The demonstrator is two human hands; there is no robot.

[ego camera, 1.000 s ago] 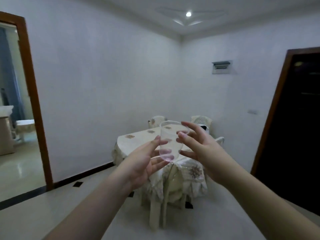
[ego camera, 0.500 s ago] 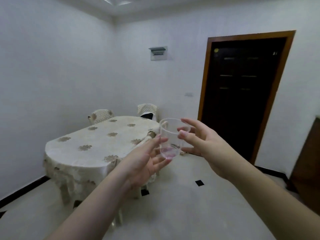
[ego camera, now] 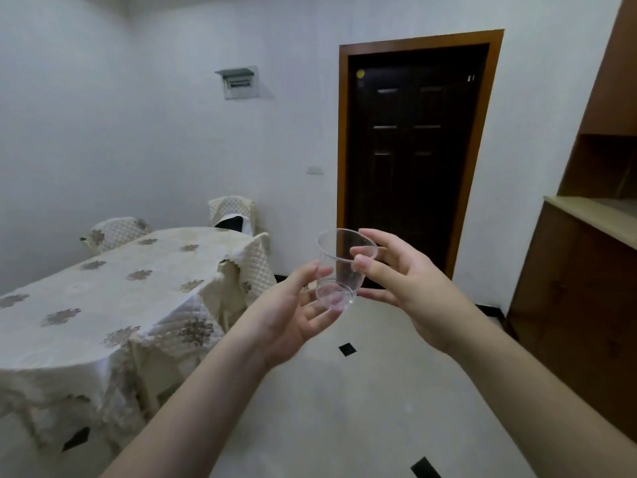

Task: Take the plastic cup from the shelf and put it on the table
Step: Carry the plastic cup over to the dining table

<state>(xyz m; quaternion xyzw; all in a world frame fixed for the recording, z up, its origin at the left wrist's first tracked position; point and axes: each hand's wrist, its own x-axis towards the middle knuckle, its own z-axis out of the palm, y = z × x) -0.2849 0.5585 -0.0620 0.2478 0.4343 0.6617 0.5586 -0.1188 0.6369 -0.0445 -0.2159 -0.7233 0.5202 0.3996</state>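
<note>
A clear plastic cup [ego camera: 339,270] is held upright in the air in front of me, between both hands. My right hand [ego camera: 410,288] pinches its rim and right side with thumb and fingers. My left hand [ego camera: 293,312] cups its lower left side and base with spread fingers. The table [ego camera: 96,298], covered by a cream cloth with brown flower prints, stands to the left of and below the cup.
Padded chairs [ego camera: 255,263] stand around the table. A dark door [ego camera: 413,150] in a wooden frame is straight ahead. A brown wooden cabinet with a counter and shelf [ego camera: 586,277] fills the right side. Pale tiled floor lies between.
The view has swung to the right: the table has slid left and nearer, and the door and cabinet have come into sight. Both hands keep the cup in the same hold.
</note>
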